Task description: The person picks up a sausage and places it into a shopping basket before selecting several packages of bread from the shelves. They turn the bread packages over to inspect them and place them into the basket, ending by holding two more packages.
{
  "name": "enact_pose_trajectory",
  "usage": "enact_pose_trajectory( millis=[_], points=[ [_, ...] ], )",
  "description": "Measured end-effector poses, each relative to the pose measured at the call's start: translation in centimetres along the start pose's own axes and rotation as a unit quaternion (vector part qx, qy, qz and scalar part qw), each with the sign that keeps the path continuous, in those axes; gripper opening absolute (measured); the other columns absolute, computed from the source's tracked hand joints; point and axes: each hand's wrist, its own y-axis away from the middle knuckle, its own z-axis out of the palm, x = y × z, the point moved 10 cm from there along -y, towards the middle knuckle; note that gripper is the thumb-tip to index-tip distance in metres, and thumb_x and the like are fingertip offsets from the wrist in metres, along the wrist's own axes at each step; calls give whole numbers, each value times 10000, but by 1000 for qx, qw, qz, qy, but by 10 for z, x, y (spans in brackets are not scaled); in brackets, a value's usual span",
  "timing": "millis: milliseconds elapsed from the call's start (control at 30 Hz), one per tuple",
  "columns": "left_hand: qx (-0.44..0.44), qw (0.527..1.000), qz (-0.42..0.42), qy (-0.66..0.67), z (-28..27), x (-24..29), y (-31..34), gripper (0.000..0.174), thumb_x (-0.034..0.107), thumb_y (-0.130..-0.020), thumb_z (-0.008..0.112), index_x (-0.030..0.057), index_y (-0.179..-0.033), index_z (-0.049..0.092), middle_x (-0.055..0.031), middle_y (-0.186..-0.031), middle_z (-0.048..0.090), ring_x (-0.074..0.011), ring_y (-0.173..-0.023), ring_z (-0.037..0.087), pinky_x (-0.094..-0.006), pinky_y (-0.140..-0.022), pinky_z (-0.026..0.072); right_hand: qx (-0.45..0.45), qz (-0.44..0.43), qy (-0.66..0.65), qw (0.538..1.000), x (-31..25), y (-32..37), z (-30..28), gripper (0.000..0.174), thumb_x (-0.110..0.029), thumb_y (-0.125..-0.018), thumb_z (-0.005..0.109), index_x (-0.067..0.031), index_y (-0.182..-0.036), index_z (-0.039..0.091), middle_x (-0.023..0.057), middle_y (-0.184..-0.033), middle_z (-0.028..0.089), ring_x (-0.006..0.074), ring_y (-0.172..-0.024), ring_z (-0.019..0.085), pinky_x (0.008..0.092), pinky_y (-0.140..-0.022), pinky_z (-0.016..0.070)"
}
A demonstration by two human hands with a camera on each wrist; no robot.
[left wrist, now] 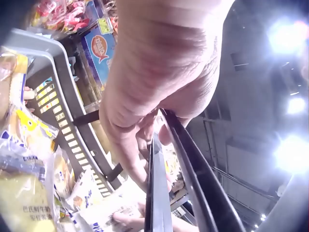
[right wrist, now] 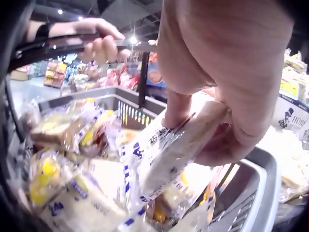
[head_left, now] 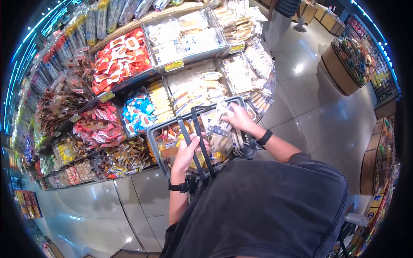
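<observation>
My left hand (head_left: pixel 186 154) grips the two black handles (head_left: pixel 208 160) of a grey shopping basket (head_left: pixel 150 136). In the left wrist view, its fingers curl round the handle bars. My right hand (head_left: pixel 241 119) pinches a clear-wrapped white packet (right wrist: pixel 181 150) with blue print, apparently bread, between thumb and fingers. The packet is tilted over the right side of the basket, above other packets inside. Below it, the basket holds several wrapped breads or cakes (right wrist: pixel 91 193), some with yellow on the wrapper.
A tiered display stands beyond the basket, with red packets (head_left: pixel 122 60), blue packets (head_left: pixel 138 111) and white packets (head_left: pixel 200 88) in divided bins. Tiled floor (head_left: pixel 318 124) runs to the right, with a rounded display stand (head_left: pixel 340 66) there. Another person (head_left: pixel 282 17) stands at the top right.
</observation>
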Motion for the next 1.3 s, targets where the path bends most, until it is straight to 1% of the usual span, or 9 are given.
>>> enact_pose_trajectory(
  millis=[233,433,500,533,767,933,1100,1167,1300],
  points=[
    [-51,997,-6,65,-3,6,4,410,27,-922,535,-119,-1304,507,-212,-1048,693,-287,-947,713,-358,-885,585,96,6,-416,904,-72,-66,-126,288,-125,-937,656,8,-1189,615,71,-1059,697,131,-906,674,257,-746,534],
    [-89,993,0,72,-12,-3,9,618,17,-787,512,-129,-1379,419,-257,-1205,636,-325,-1072,678,-425,-1004,527,99,-61,-367,923,-90,-190,-153,307,-85,-860,725,-49,-1144,613,35,-999,677,88,-837,621,238,-669,469],
    [-93,991,-2,101,-12,-11,6,622,29,-784,522,-122,-1380,425,-230,-1153,653,-316,-1047,684,-431,-995,531,170,-87,-432,882,-104,-207,-156,189,-131,-855,752,-79,-1002,646,7,-897,667,84,-751,611,231,-629,474],
    [-87,992,4,95,-12,-13,4,619,38,-788,528,-123,-1378,428,-196,-1096,664,-295,-1015,687,-434,-991,532,76,-108,-401,906,-124,-214,-144,231,-161,-871,737,-93,-1048,604,-3,-920,642,97,-729,579,252,-613,468],
    [-51,998,26,18,-8,-4,3,495,61,-835,512,-61,-1314,538,-96,-996,678,-216,-880,702,-331,-821,576,108,-91,-426,894,-125,-282,-90,294,-136,-866,719,-65,-1093,546,2,-847,573,92,-725,523,275,-646,449],
    [-48,999,22,10,-9,-5,5,470,45,-858,497,-52,-1316,537,-99,-1008,685,-200,-884,699,-317,-823,574,146,-83,-397,902,-125,-297,-51,345,-28,-780,760,-39,-1056,553,57,-860,586,168,-756,576,316,-679,495],
    [-44,999,29,6,-11,-4,5,467,44,-859,493,-46,-1315,543,-84,-1013,687,-185,-880,696,-309,-817,571,119,-130,4,984,-170,-256,-42,309,-323,-843,747,-26,-840,662,144,-811,680,187,-789,640,328,-750,500],
    [-41,998,36,-5,-12,-3,5,464,50,-860,495,-43,-1311,548,-72,-1015,686,-169,-875,692,-309,-811,572,146,-211,133,957,-162,-287,-23,317,-271,-806,770,-9,-896,615,195,-896,683,356,-865,667,440,-792,534],
    [-38,998,48,-3,-12,-1,6,465,62,-866,494,-57,-1314,538,-80,-1012,688,-167,-850,689,-313,-783,579,222,-243,162,930,-164,-263,-35,431,-324,-853,707,12,-1094,585,217,-942,670,359,-903,651,434,-838,516]
  ],
)
